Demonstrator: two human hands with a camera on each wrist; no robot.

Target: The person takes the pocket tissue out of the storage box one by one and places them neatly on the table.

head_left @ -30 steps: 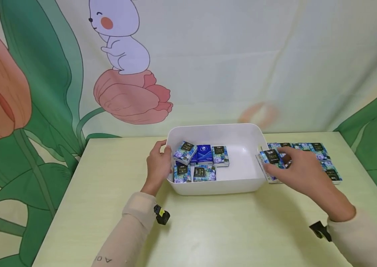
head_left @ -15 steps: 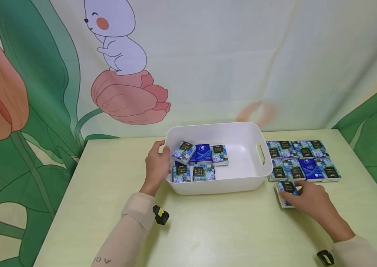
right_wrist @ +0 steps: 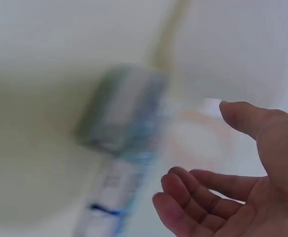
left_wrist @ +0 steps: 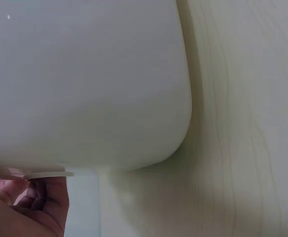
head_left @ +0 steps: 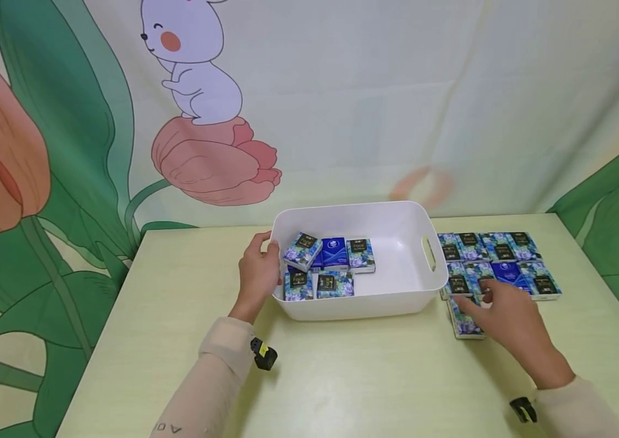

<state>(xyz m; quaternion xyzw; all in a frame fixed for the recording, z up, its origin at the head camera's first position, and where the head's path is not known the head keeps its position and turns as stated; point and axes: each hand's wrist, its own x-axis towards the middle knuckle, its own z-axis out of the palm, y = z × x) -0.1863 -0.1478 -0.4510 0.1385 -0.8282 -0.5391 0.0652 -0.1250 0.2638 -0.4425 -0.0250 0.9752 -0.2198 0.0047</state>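
Note:
My left hand [head_left: 257, 274] grips the left end of a white plastic bin [head_left: 361, 307]; in the left wrist view its curled fingers [left_wrist: 55, 202] show at the rim. Several pocket tissue packs, floral ones and a plain blue pack [head_left: 334, 253], lie in the bin's left half. My right hand [head_left: 512, 319] hovers over a floral tissue pack [head_left: 467, 328] on the table, thumb and fingers spread apart with nothing between them. That pack sits at the front left of the tissue pack rows [head_left: 525, 246], partly hidden by the hand. In the right wrist view the packs are blurred.
The two rows of packs lie flat beside the bin's right end, one plain blue pack [head_left: 509, 275] among the floral ones. A printed curtain [head_left: 342, 121] hangs behind the table [head_left: 342, 377]. Each wrist carries a small black camera [head_left: 263, 354].
My right hand carried the floral tissue pack from beside the bin's right end to the front of the rows, set it down and let go. My left hand stayed on the bin.

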